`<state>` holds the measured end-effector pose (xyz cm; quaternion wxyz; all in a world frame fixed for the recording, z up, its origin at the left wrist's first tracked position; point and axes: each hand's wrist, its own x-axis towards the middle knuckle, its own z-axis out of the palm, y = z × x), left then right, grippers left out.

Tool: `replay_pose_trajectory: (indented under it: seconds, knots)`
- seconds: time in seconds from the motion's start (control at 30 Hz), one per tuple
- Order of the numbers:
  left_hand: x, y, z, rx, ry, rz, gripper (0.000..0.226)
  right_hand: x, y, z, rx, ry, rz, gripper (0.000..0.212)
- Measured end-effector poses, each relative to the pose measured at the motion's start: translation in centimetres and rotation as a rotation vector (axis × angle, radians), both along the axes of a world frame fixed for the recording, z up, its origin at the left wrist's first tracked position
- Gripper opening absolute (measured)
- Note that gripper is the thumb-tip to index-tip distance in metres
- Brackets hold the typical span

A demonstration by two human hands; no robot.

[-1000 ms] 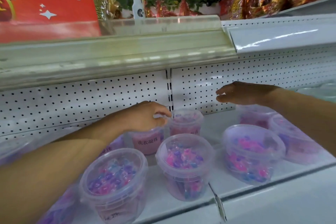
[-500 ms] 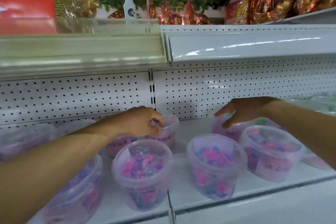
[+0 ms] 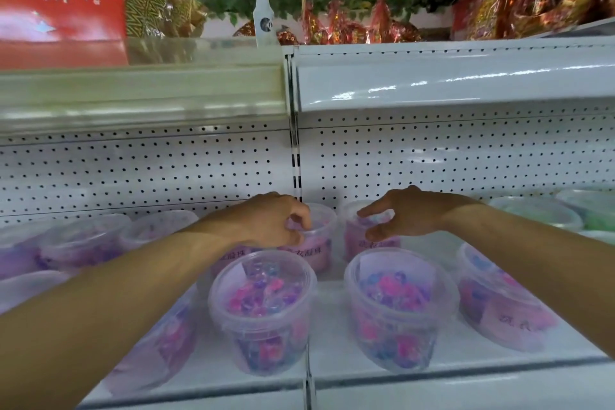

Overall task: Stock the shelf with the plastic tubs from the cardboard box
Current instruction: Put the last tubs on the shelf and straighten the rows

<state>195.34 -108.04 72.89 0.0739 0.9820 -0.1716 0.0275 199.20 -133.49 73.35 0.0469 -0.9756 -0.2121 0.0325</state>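
Note:
Several clear plastic tubs of pink, purple and blue beads stand on the white shelf (image 3: 332,373). My left hand (image 3: 269,223) grips the rim of a back-row tub (image 3: 317,240) with curled fingers. Over the lid of the neighbouring back-row tub (image 3: 356,243) my right hand (image 3: 406,215) curves, thumb against its side. In the front row stand a tub (image 3: 266,310) left of the shelf seam and another tub (image 3: 396,310) right of it. The cardboard box is out of view.
More purple tubs (image 3: 83,243) crowd the shelf's left, and one tub (image 3: 499,306) stands under my right forearm. Greenish tubs (image 3: 539,213) sit at the far right. A perforated back panel (image 3: 432,163) rises behind. The upper shelf (image 3: 432,77) overhangs, carrying a red box (image 3: 60,0) and a spray bottle (image 3: 264,10).
My right hand came left and down onto a back-row tub. My left hand stayed on its tub's rim. The view shifted, so the tubs sit further right in frame.

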Motion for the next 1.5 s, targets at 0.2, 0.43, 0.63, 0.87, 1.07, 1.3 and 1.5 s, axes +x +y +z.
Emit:
replay_pose_trajectory:
  seconds: [0.2,0.43,0.63,0.87,1.07,1.3,1.5]
  knots:
    - [-0.9,-0.2,0.3,-0.079,0.056,0.044,0.023,-1.5,1.1,0.7,-0.089,-0.027,-0.022,0.048]
    - [-7.4,0.7,0.7,-0.13,-0.282,0.189,0.039,-5.0,4.3,1.5,0.344,-0.417,0.055,0.025]
    - [-15.4,4.9,-1.7,-0.186,-0.512,0.088,0.043,-10.7,9.2,1.5,0.456,-0.412,0.228,0.013]
    - [-21.6,19.6,-2.0,-0.302,-0.546,0.2,0.035,-14.7,19.9,1.2,0.504,-0.323,0.394,0.015]
    - [-25.9,33.2,-2.8,-0.337,-0.439,0.367,0.026,-17.4,30.4,-0.6,0.43,-0.262,0.49,0.028]
    - [-26.9,39.8,-4.2,-0.477,-0.216,0.294,0.034,-20.8,36.4,-1.6,0.187,-0.254,0.471,0.056]
    - [-27.5,41.3,-4.7,-0.704,-0.143,0.223,0.031,-21.5,38.2,-2.4,0.065,-0.459,0.397,0.058]
